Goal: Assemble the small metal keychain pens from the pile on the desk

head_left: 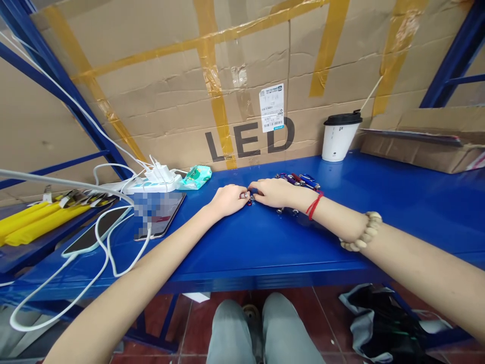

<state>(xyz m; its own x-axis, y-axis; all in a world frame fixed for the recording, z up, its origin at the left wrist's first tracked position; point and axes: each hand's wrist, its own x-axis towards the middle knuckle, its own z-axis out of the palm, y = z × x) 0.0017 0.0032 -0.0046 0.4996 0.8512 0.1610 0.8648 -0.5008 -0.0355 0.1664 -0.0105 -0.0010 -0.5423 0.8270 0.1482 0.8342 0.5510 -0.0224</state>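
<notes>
My left hand [228,198] and my right hand [275,192] meet fingertip to fingertip on the blue shelf top [265,242], both closed on one small metal-and-coloured piece [250,196] between them. A cluster of similar small blue, purple and red pieces [299,180] lies just behind my right hand. My right wrist wears a red string and a beige bead bracelet. The held piece is mostly hidden by my fingers.
A white cup with black lid [339,135] stands at the back right beside a flat cardboard box [420,139]. At left lie two phones [161,215], white cables, a power strip [151,182], a green tissue pack [196,177] and yellow items [34,220].
</notes>
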